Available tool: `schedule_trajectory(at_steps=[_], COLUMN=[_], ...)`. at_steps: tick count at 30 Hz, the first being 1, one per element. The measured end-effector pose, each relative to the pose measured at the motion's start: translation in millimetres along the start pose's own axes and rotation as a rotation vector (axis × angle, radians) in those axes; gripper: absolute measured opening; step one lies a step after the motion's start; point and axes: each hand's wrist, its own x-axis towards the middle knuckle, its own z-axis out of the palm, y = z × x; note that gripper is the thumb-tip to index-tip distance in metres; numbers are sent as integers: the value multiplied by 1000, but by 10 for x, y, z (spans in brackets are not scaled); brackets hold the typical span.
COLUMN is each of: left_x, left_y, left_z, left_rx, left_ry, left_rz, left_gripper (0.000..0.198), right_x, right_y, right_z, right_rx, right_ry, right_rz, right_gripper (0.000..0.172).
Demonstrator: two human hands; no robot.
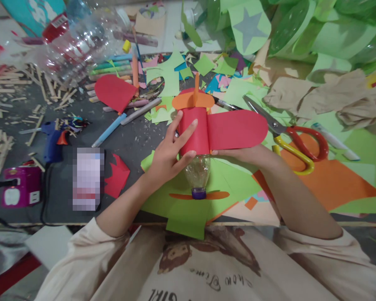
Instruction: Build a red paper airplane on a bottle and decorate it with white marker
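A clear plastic bottle (198, 170) lies with its purple cap towards me, wrapped in red paper (192, 136). Orange paper pieces (192, 100) stand at its far end, and an orange strip (219, 195) crosses at the cap. My left hand (172, 146) is closed round the bottle's left side, fingers over the red wrap. One red paper wing (238, 129) sticks out to the right. My right hand (238, 154) lies under that wing, its fingers partly hidden beneath it. A second red wing piece (115, 93) lies loose at the upper left.
Scissors (274, 124) with red and yellow handles lie right of the wing. At left are a blue glue gun (52, 140), a phone (88, 179) and a purple box (21, 187) with a cord. Paper scraps, markers, wooden sticks and plastic bottles (78, 46) cover the far side.
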Motion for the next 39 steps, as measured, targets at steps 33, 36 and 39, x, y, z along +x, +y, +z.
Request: schedule_trajectory(at_steps=[33,36,39], left_x=[29,-4,-71], left_y=[-137,-381,-747], left_z=[-196,-477,-616], left_rx=[30,205,361], left_ry=[220,325,428], left_rz=[-179,-163,-163], left_gripper=[52,42,34], right_x=[251,270,265], right_y=[157,145,124], right_z=[-13,-44,-66], right_rx=[-119,-86,-86], right_ry=[402,590,704], right_rz=[-388,-437,-461], right_gripper=[20,22,20])
